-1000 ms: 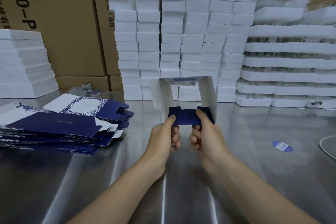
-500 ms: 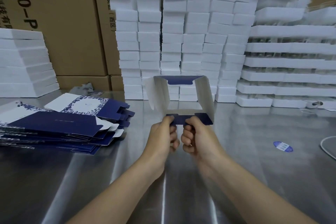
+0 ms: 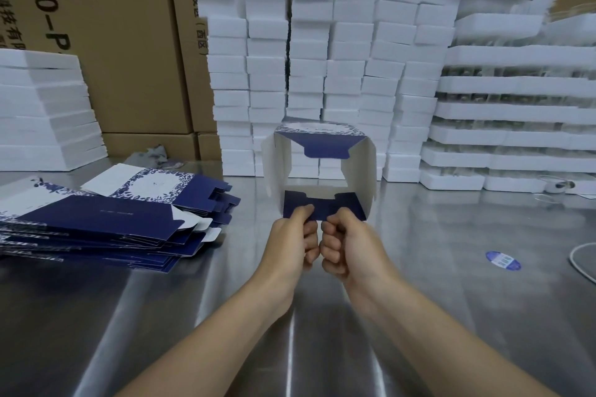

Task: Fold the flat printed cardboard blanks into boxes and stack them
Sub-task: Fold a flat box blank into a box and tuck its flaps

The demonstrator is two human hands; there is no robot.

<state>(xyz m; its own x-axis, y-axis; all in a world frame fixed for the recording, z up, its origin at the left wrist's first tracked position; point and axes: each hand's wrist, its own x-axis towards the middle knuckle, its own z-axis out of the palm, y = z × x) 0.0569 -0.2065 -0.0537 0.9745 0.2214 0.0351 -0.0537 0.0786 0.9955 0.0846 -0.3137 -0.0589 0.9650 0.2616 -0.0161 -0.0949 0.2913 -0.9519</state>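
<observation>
Both hands hold a half-formed box (image 3: 362,171) up over the steel tabletop (image 3: 451,293), in front of a wall of stacked white foam blocks (image 3: 322,58). The box stands open like a tube, white inside, with a navy flap hanging at its far top edge. The left hand (image 3: 290,242) and the right hand (image 3: 351,245), knuckles almost touching, each pinch the near navy bottom flap (image 3: 322,207) with thumb over curled fingers. A pile of flat printed blanks (image 3: 96,216) lies on the tabletop to the left. A blue sticker (image 3: 503,260) sits to the right.
</observation>
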